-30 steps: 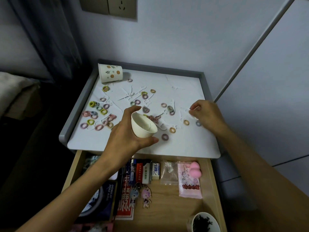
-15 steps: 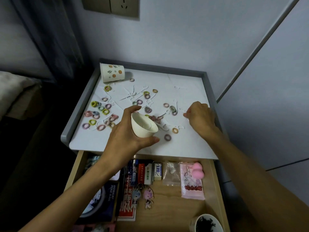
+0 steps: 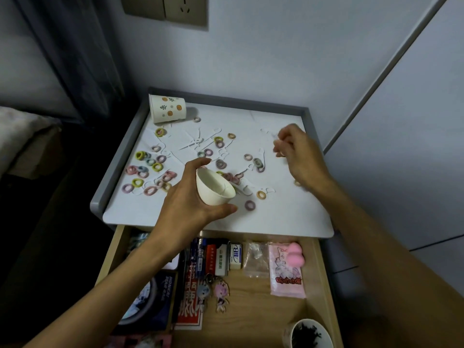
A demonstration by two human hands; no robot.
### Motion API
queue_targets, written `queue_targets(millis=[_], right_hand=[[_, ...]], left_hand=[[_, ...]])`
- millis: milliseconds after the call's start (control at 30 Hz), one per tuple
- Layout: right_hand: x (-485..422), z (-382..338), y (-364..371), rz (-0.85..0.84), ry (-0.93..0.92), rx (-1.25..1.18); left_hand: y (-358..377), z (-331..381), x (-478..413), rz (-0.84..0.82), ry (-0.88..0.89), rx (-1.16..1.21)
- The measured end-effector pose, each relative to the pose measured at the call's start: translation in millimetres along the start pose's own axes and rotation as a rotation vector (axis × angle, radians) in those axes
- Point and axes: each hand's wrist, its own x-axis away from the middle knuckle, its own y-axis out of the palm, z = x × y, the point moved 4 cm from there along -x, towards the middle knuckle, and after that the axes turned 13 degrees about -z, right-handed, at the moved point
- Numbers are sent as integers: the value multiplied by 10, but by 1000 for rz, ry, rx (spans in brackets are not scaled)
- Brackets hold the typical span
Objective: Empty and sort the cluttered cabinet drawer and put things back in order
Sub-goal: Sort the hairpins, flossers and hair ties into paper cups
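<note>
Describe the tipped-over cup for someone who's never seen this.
Find the grey-rimmed cabinet top above the open drawer. In its far left corner a paper cup lies on its side. Unlike the plain white cup in the left hand, it bears orange dots and leaves.

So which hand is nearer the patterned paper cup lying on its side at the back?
Left. The left hand, holding a white cup, is in front of the patterned cup; the right hand is farther off, to its right.
</note>
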Motion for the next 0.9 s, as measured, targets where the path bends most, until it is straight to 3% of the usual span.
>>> queue_targets(millis=[67,267,400,500,600,700,800,900], right_hand=[[110,-292,3,-116,-154,-91],[385,-705,385,-524,-378,226],[475,-744,604,-503,-451,218],[471,-762,533,-400,-458,42],[362,-612,342,-169,-289,-93],[45,-147,194,-27,78,60],[-257,156,152,-62,332,309],[-421,166,240,-164,424,479]], left_hand=[[0,9,-10,5,1,-14],[18,11,-24,23,32,-80],[30,1,-16,7,65,-100],[-5,-3,-5,21,66,-121],[-63,16,-2,39,67,-120],[-115,40,-22,48,74,-90],[-153,54,-45,60,67,-53],[-202,71,-74,66,63,-18]])
